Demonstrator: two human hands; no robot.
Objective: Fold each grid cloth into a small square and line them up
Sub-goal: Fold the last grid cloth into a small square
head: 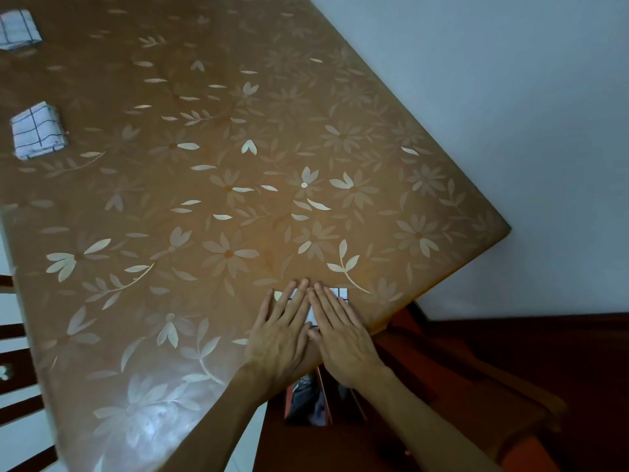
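A white grid cloth (341, 294), folded small, lies near the table's right edge, mostly hidden under both hands. My left hand (284, 330) and my right hand (342, 330) rest flat on it, side by side, fingers straight and pressed down. Only its far right corner and slivers between the fingers show. Two other folded grid cloths lie at the far left: one (37, 131) mid-left, another (18, 28) at the top left corner, partly cut off by the frame.
The table (221, 199) wears a brown cloth with pale flower prints. Its right edge runs diagonally past my hands. A dark wooden chair (476, 386) stands below that edge, another chair back (13, 352) at the left. A pale wall fills the upper right.
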